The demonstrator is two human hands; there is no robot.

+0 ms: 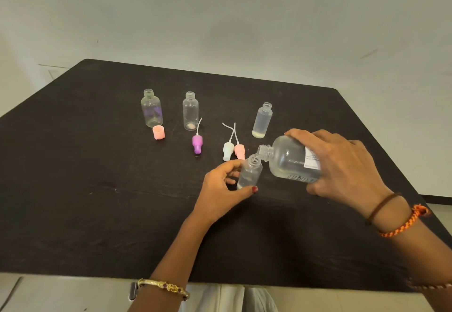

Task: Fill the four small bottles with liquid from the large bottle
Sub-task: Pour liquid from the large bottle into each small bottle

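My right hand [342, 165] grips the large clear bottle [288, 159], tipped with its open neck over the mouth of a small bottle [249, 172]. My left hand [225, 184] holds that small bottle upright on the black table [97, 189], thumb and fingers round it; a little liquid shows at its bottom. Three other small bottles stand open farther back: one at the far left [151, 108], one beside it [190, 111], and one at the right [263, 121] that looks filled with liquid.
Loose caps lie between the bottles: a pink cap [158, 132], a purple spray top with tube [197, 141], a white spray top [227, 150] and a pink spray top [239, 150]. A pale wall stands behind the table.
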